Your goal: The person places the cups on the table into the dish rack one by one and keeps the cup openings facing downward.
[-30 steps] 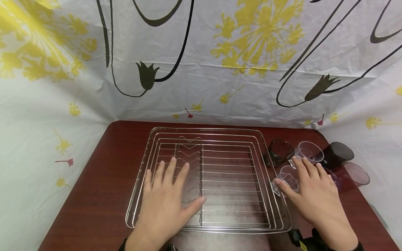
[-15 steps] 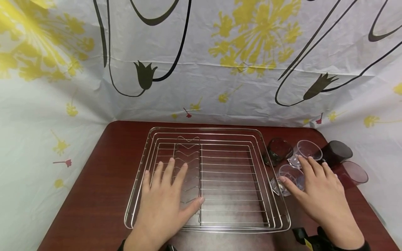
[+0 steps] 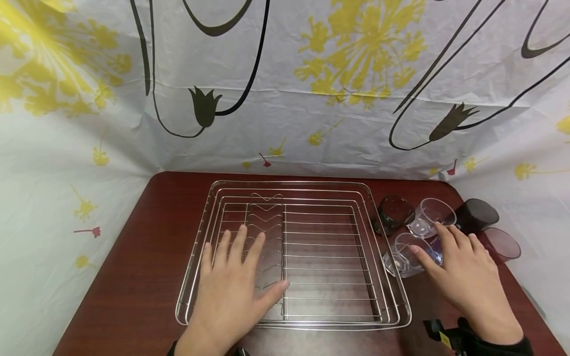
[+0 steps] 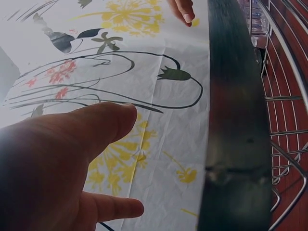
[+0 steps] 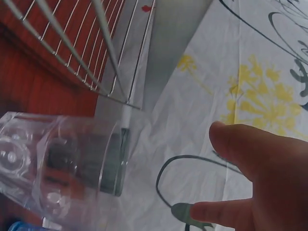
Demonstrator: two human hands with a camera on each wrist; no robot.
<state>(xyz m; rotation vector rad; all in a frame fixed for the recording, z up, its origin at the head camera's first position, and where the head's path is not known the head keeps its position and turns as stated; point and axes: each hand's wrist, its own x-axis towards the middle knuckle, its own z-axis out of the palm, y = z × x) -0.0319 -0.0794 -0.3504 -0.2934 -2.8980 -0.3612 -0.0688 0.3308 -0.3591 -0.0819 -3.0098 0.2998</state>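
My left hand (image 3: 229,296) hovers with spread fingers over the left part of a silver wire dish rack (image 3: 289,182), holding nothing. My right hand (image 3: 469,279) is held, fingers extended and thumb apart, above a cluster of cups at the right. Its thumb tip overlaps the near clear cup (image 3: 407,252) in the head view. Behind that stand a dark green glass (image 3: 394,213) and another clear cup (image 3: 434,215). A black cup (image 3: 478,215) and a reddish see-through cup (image 3: 503,244) are farther right, partly hidden. The right wrist view shows a clear faceted cup (image 5: 72,163) beside the rack.
The rack takes up the middle of a dark red wooden table (image 3: 116,277). A white sheet (image 3: 267,64) with yellow flowers and dark tulips surrounds the back and sides. Cups stand close to the rack's right rim.
My right hand has drifted right and slightly forward over the cups, uncovering more of the near clear cup. My left hand has stayed nearly still.
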